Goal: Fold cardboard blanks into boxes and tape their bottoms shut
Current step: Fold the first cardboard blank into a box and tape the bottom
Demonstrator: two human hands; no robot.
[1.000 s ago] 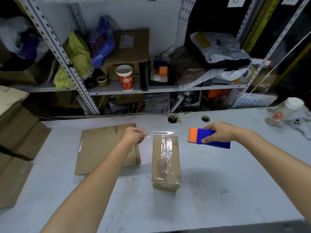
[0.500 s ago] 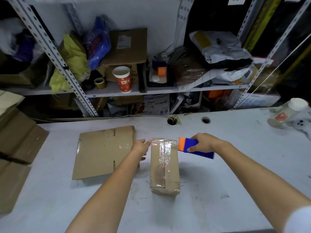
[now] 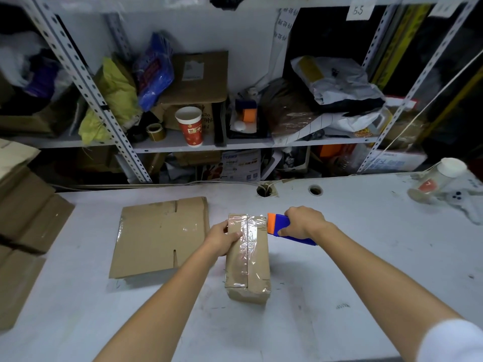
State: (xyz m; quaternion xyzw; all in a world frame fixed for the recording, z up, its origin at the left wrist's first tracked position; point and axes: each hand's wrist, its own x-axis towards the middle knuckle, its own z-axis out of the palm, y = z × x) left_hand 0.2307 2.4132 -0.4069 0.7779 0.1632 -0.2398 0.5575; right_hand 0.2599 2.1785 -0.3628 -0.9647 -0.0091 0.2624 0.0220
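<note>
Clear tape (image 3: pixel 247 222), airborne a second ago, now crosses the box (image 3: pixel 247 259), left hand (image 3: pixel 220 239) clasping the box, right hand (image 3: pixel 303 223) gripping the dispenser (image 3: pixel 277 224): cutting seems next.

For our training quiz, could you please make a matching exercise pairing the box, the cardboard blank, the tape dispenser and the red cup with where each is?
1 box
2 cardboard blank
3 tape dispenser
4 red cup

A on the shelf
B in the right hand
C lying flat on the table, untouched
D gripped by the left hand

Pairs: 1-D; 2-C; 3-B; 4-A
</note>
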